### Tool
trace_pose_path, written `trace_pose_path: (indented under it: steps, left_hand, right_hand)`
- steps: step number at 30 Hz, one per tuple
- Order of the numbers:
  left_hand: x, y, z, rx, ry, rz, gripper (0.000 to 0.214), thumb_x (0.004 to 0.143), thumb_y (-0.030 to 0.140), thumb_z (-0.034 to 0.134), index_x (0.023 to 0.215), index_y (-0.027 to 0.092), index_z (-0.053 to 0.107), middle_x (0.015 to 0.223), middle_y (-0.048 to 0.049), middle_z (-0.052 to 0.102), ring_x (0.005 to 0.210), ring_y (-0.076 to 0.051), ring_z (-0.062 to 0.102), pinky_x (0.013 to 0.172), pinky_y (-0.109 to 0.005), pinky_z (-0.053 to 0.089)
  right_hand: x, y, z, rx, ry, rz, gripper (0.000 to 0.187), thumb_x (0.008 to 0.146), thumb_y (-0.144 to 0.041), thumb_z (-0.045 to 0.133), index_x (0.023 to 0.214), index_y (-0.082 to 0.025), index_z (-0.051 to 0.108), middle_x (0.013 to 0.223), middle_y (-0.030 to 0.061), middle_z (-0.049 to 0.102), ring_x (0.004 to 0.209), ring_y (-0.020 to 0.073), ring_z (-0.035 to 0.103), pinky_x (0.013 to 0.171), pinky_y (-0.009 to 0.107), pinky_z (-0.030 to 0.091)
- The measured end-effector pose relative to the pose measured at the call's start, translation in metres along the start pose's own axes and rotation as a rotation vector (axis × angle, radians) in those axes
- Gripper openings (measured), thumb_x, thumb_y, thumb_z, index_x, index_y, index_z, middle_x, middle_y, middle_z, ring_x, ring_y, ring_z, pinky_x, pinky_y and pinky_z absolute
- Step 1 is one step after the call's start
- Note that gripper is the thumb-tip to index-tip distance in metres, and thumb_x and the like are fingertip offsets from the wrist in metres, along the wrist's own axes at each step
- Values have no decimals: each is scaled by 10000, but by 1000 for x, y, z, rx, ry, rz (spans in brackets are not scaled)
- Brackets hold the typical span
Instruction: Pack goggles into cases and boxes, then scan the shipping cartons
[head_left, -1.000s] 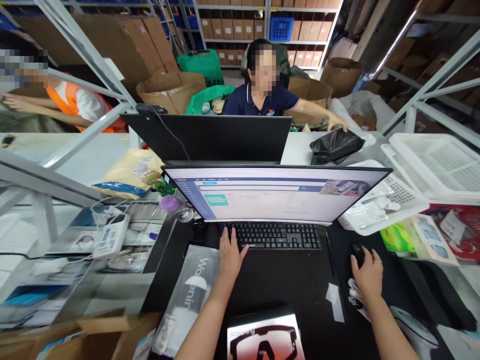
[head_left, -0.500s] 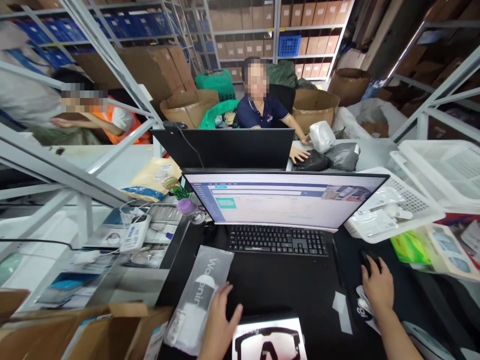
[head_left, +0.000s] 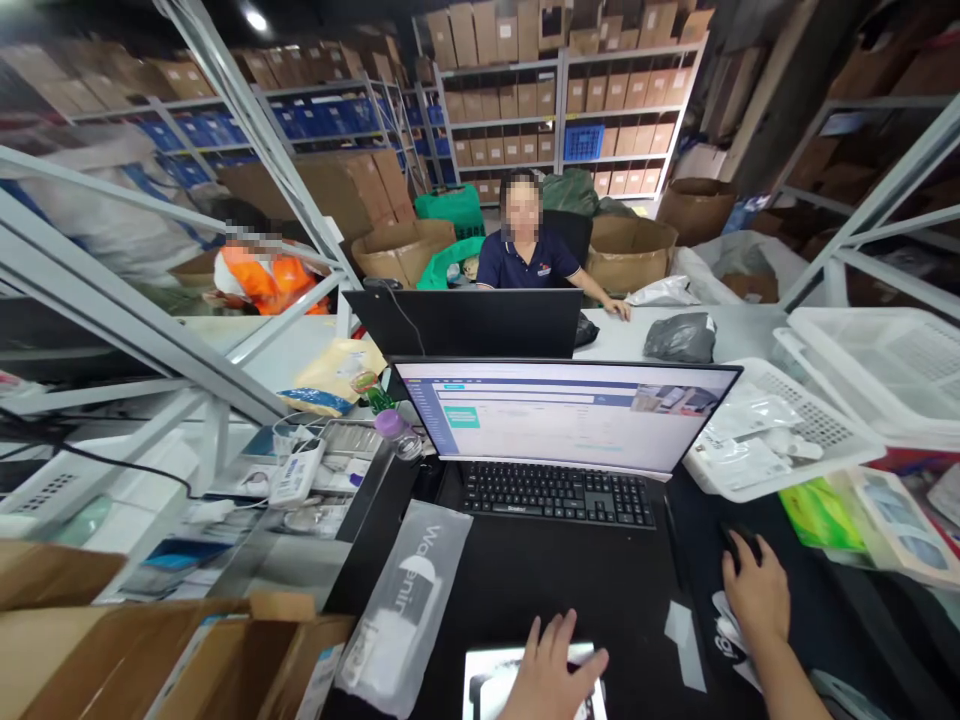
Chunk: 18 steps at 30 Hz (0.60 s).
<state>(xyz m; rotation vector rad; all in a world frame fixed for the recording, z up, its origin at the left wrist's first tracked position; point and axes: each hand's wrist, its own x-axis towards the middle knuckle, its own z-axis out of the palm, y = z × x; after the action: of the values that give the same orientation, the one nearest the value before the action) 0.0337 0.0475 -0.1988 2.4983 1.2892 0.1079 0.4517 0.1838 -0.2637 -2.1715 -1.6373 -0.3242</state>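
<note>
**Left hand [head_left: 551, 678] on goggle card [head_left: 484, 682], right hand [head_left: 756, 595] on mouse [head_left: 739, 545]**

Left: fingers spread wide across the printed card. The card sits at the near edge of the black desk mat [head_left: 592, 570] and runs out of frame at the bottom. The hand covers most of it, so I can't tell how hard it's pressing. No pinch.

Right: fingers close together and curled over the mouse, which is mostly hidden under them, on the right side of the mat.

Room: wide lane of black mat between the front edge of the keyboard [head_left: 559, 495] and the card. Left of the card, a grey printed plastic sleeve [head_left: 401, 625] lies angled on the mat, narrow gap between them. A white paper slip [head_left: 684, 645] lies just left of my right hand.

Past the right hand: a white mesh crate [head_left: 795, 430] holding clear packets, with a green packet [head_left: 821, 515] near its front edge. The monitor [head_left: 566, 415] stands behind the keyboard, a purple-capped bottle [head_left: 391, 425] at its left corner. Lower left, a cardboard box [head_left: 150, 640] sits beside the mat.

Across the counter [head_left: 750, 335], a co-worker's hand [head_left: 619, 310] rests near its edge, well apart from mine, with a grey bag [head_left: 679, 338] to its right.
</note>
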Motion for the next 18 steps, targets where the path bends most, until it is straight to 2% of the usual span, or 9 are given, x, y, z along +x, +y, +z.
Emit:
trace_pose_path:
  steps: [5, 8, 10, 12, 14, 16, 18]
  left_hand:
    - [17, 21, -25, -48, -248, -116, 533, 942, 411, 593, 1452, 469, 449, 1599, -173, 389, 1367, -455, 483, 1026, -735, 408]
    - [24, 28, -36, -39, -365, -175, 457, 931, 314, 580, 1385, 362, 561, 1529, -199, 471, 1345, -453, 491, 1012, -709, 411]
    - [24, 28, -43, -15, -372, -200, 525, 835, 242, 668, 1350, 307, 589, 1475, -216, 504, 1315, -455, 502, 989, -681, 431]
    - [20, 26, -54, -11, -324, -228, 727, 654, 212, 794, 1346, 284, 582, 1413, -223, 528, 1257, -472, 519, 948, -651, 464]
    - [13, 22, -71, -50, -205, -284, 873, 501, 231, 856, 1329, 284, 586, 1336, -204, 552, 1179, -463, 545, 914, -609, 492]
    - [7, 18, -92, -123, -35, -379, 879, 483, 303, 848, 1323, 298, 586, 1280, -166, 554, 1123, -412, 564, 906, -538, 508]
    - [6, 14, -111, -184, 119, -513, 813, 561, 378, 799, 1336, 300, 568, 1258, -138, 543, 1104, -357, 577, 917, -467, 508]
  right_hand:
    - [-3, -3, 1, -11, 8, 27, 512, 968, -405, 375, 1336, -158, 630, 1415, 233, 465, 1178, 392, 562, 933, 510, 487]
    - [-1, -8, -8, 4, 37, 32, 540, 960, -418, 386, 1365, -126, 594, 1405, 263, 467, 1191, 411, 556, 946, 535, 476]
    - [4, -11, -20, 44, 83, 67, 594, 945, -441, 401, 1382, -72, 559, 1396, 298, 465, 1213, 432, 541, 956, 547, 469]
    - [8, -11, -38, 104, 150, 115, 649, 925, -463, 411, 1385, -22, 535, 1374, 327, 473, 1231, 454, 529, 964, 556, 464]
    - [8, -6, -61, 161, 212, 131, 674, 895, -471, 429, 1373, -7, 538, 1340, 330, 497, 1255, 476, 514, 981, 575, 456]
    - [-2, 3, -85, 192, 238, 99, 676, 855, -456, 458, 1374, -32, 547, 1324, 319, 515, 1282, 494, 495, 1001, 607, 440]
    - [-26, 16, -107, 199, 250, 83, 701, 794, -427, 509, 1407, -86, 530, 1338, 305, 517, 1286, 514, 486, 1004, 655, 422]
